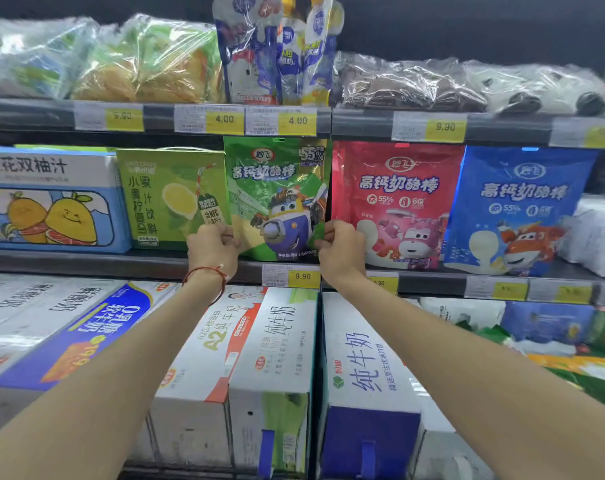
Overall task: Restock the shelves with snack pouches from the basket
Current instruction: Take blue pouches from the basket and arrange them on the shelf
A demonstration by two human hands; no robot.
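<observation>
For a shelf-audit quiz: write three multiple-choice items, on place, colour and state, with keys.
1. The green pouch stands: A on the top shelf; B between the lime-drink box and the red pouch; C in a basket.
2. The red pouch's right neighbour is: A blue; B yellow; C black.
3. The left hand and right hand: A hang idle; B grip a carton; C pinch the green pouch's lower corners.
Key: 1 B, both flank it; 2 A, its front is blue; 3 C, each grips a corner.

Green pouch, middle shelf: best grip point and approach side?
Pinch the green pouch by its lower side edges from the front, as left hand and right hand do. It stands upright, flat, juice box and red pouch close beside it.
</observation>
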